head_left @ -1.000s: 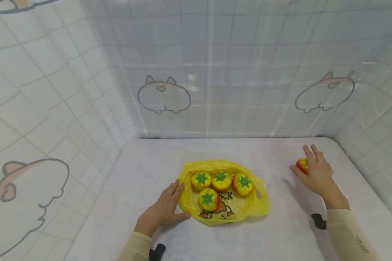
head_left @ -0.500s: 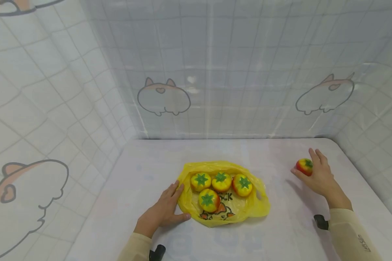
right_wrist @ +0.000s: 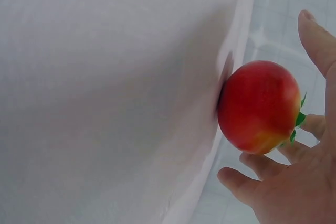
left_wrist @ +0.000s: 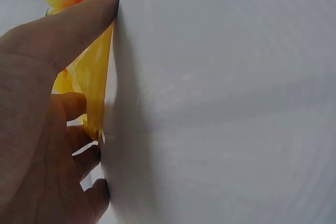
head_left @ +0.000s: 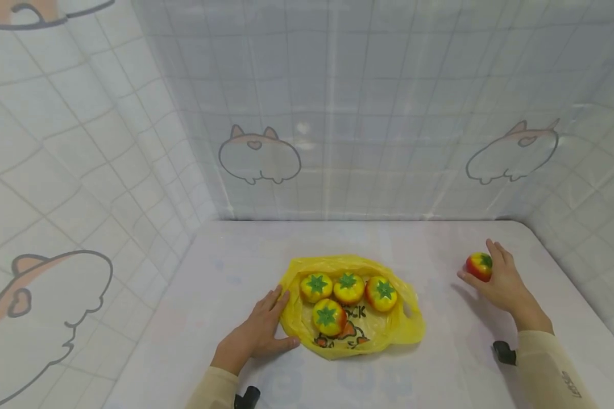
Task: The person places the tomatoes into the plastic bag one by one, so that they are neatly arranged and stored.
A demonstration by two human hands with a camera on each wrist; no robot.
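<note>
In the head view my left hand point(head_left: 258, 328) rests on the table against the left edge of a yellow plastic bag point(head_left: 409, 329). Its fingers and thumb are spread, touching the bag's side. Several glossy yellow-and-red fruits point(head_left: 328, 318) with green star-shaped calyxes, tomato- or persimmon-like, lie in the opened bag, over dark print. Another such fruit point(head_left: 478, 266) stands on the table at the far right. Around its near right side my right hand point(head_left: 506, 287) is spread. The right wrist view shows this fruit point(right_wrist: 260, 107) on the table, with gaps between it and the thumb.
The white table point(head_left: 235, 250) ends at a tile-patterned back sheet point(head_left: 378, 142) with cartoon animal drawings. Similar sheets flank both sides. A small black device point(head_left: 504, 352) sits at the right wrist, and another black device point(head_left: 247, 397) at the left.
My right hand has drawn back a little to the right and towards me, so more of the lone fruit shows. The left hand stays at the bag. The head view has tilted slightly.
</note>
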